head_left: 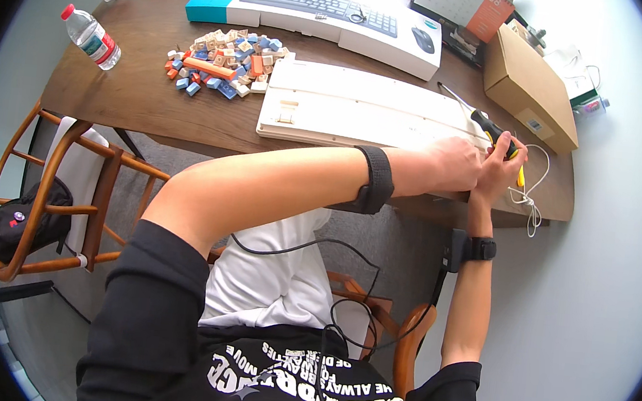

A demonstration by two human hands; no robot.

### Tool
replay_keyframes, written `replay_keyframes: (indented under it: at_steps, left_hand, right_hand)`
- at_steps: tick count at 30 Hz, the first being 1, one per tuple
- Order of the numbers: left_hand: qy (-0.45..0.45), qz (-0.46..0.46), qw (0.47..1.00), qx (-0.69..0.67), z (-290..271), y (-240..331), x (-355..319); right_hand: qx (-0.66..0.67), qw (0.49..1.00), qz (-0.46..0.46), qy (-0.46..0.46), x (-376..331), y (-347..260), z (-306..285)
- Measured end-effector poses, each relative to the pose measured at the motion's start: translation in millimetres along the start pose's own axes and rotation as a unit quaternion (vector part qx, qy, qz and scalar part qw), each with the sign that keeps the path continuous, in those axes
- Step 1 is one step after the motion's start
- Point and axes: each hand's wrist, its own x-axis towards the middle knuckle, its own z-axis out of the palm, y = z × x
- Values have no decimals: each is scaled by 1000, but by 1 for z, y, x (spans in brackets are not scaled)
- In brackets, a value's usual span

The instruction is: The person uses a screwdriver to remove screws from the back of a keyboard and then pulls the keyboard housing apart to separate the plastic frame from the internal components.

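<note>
A cream keyboard (pixel 345 106) lies on the table in front of me, with no keycaps showing on its upper side. My right hand (pixel 500 167) is closed around the black and yellow handle of a screwdriver (pixel 490 127) at the keyboard's right end. The screwdriver's shaft slants up and left over the far right corner. Crossing in from the left, my left arm brings my left hand (pixel 454 165) against the right hand at the near right edge. Its fingers are curled, and what they grip is hidden. A white cable (pixel 544 175) lies right of my hands.
Loose keycaps (pixel 226 60) in orange, blue and beige are heaped left of the keyboard. Behind it lies a keyboard box (pixel 315 18). A brown carton (pixel 529 85) and a desk calendar (pixel 463 9) stand back right. A water bottle (pixel 92 38) stands at the left.
</note>
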Motion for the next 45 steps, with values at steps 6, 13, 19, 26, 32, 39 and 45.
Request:
replay_keyframes:
  at_steps: [6, 13, 19, 26, 32, 39, 45]
  left_hand:
    - [-4, 47, 999, -22, -2, -17, -2]
    - [-29, 108, 994, 8, -16, -16, -2]
    - [-54, 128, 989, 42, -17, -20, 1]
    - [-86, 44, 995, -32, -14, -18, 7]
    - [-109, 10, 992, -59, -25, -23, 4]
    - [-121, 70, 990, -31, -36, -23, 11]
    - [-140, 69, 987, -36, -28, -21, 15]
  right_hand:
    - [0, 1000, -1, -6, 1, 1, 0]
    - [-13, 1000, -10, -4, 1, 3, -2]
    - [-24, 1000, -21, 0, 3, 7, 1]
    - [-22, 1000, -2, -5, 0, 5, 0]
    - [-18, 1000, -12, 4, 2, 9, 0]
    - [-17, 1000, -11, 3, 3, 5, 0]
    - [-29, 999, -13, 6, 0, 5, 0]
